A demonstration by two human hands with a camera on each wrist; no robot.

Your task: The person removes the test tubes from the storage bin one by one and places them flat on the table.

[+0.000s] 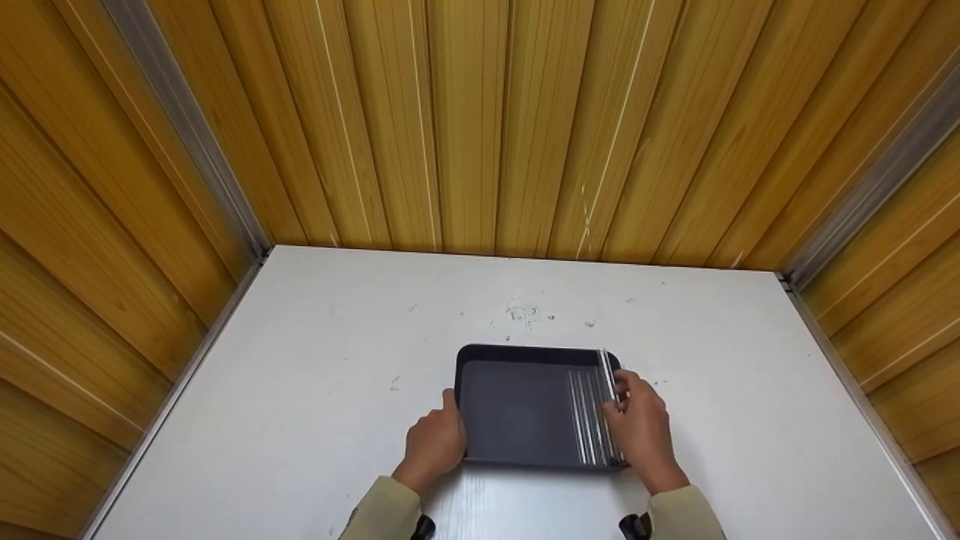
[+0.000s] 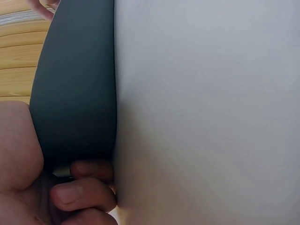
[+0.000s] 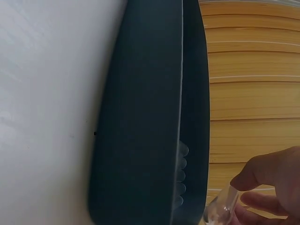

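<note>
A dark grey rectangular tray (image 1: 514,416) sits on the white table in front of me. My left hand (image 1: 439,439) grips its left side, thumb up along the rim and fingers curled at the wall in the left wrist view. Several clear test tubes (image 1: 585,420) lie side by side in the right part of the tray, their rounded ends (image 3: 180,176) showing over the wall. With thumb and fingers, my right hand (image 1: 643,427) pinches another clear test tube (image 3: 224,204) at the right rim. That tube is raised above the others, and its near part is hidden by the hand.
The white table (image 1: 330,375) extends around the tray and bears small dark marks. Wood-patterned panels (image 1: 465,135) stand behind it and on both sides, with grey metal strips (image 1: 195,120) at the corners.
</note>
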